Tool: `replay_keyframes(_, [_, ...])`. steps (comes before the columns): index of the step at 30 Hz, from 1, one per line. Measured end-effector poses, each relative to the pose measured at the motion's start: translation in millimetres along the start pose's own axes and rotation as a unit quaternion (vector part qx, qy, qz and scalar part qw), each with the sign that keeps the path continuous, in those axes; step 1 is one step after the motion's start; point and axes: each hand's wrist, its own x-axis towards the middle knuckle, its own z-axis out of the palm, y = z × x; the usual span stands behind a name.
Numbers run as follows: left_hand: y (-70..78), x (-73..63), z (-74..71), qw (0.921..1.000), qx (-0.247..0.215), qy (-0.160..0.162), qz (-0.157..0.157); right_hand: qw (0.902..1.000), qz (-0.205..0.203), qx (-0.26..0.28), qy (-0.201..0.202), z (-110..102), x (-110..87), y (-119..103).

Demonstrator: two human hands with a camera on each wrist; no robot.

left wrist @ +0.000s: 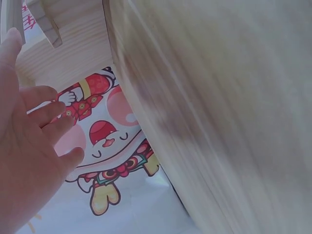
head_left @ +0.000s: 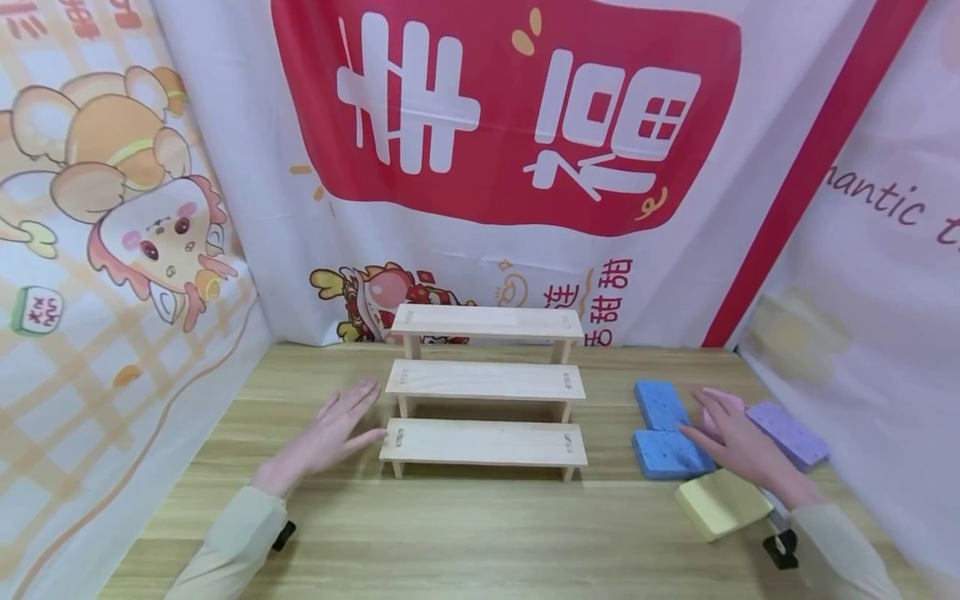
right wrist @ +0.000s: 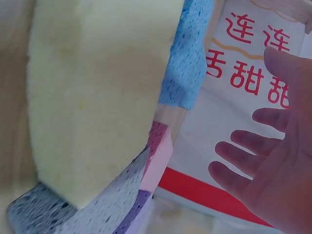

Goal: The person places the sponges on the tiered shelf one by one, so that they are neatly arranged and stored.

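Note:
A small three-step wooden stand stands at the middle of the table. Beside its left end is my left hand, fingers extended and empty; the thumb reaches the lowest step's edge, and I cannot tell if it touches. My right hand hovers with spread fingers over a group of sponges, holding nothing. Near its fingertips lie an upper blue sponge, a lower blue sponge and a partly covered pink sponge. A purple sponge lies to the right, a yellow sponge nearer me. The right wrist view also shows a grey sponge.
The wood-grain table meets a white cloth backdrop with a red printed panel behind the stand. Printed cloth walls enclose the left side and the right side.

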Motion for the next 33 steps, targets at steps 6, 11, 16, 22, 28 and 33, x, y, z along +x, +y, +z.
replay_keyframes(6, [2.8, -3.4, 0.6, 1.0000, -0.008, -0.002, 0.003, 0.9978, 0.055, 0.018, -0.033, -5.3, -17.3, 14.1])
replay_keyframes(11, [4.8, -4.8, 2.1, 0.9999, -0.012, -0.008, 0.006, 0.9970, 0.067, 0.015, -0.036, -6.4, -29.7, 28.2])
replay_keyframes(16, [6.6, -5.7, 5.4, 0.9999, 0.000, -0.005, 0.016, 0.9989, 0.035, 0.026, 0.016, -7.2, -41.3, 37.4])
replay_keyframes(22, [10.6, -7.1, 7.8, 0.9998, 0.007, -0.011, 0.018, 0.9984, 0.038, 0.037, 0.019, -10.1, -51.7, 43.0])
replay_keyframes(28, [12.7, -7.6, 13.2, 0.9994, 0.016, -0.010, 0.028, 0.9979, 0.049, 0.038, 0.017, -10.6, -63.4, 55.7])
replay_keyframes(33, [13.5, -9.0, 14.6, 0.9994, 0.015, -0.008, 0.030, 0.9975, 0.046, 0.028, 0.047, -7.4, -75.0, 64.6])
